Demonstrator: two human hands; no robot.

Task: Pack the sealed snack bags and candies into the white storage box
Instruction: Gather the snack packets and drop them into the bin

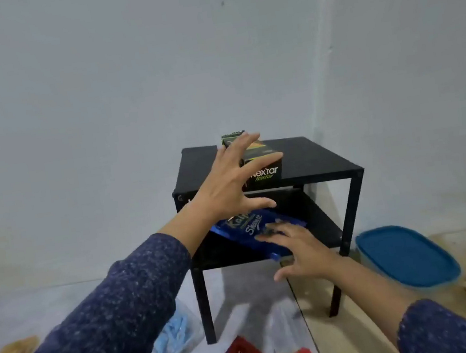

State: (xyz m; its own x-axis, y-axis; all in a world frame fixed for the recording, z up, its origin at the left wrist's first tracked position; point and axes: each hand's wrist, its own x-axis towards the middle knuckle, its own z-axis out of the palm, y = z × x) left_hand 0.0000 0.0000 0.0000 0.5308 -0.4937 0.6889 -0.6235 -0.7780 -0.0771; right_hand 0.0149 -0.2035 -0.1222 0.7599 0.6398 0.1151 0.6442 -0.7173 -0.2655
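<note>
At frame centre, my left hand [228, 183] hovers spread and released before the Nextar box [265, 170] on the black table [321, 158]; my right hand [301, 251] rests flat-fingered on the blue snack bag [245, 226] just below, on the table's lower shelf.

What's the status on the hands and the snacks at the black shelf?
Left hand open, spread over Nextar box on the black shelf. Right hand flat on blue snack bag at lower tier. White storage box not seen.
</note>
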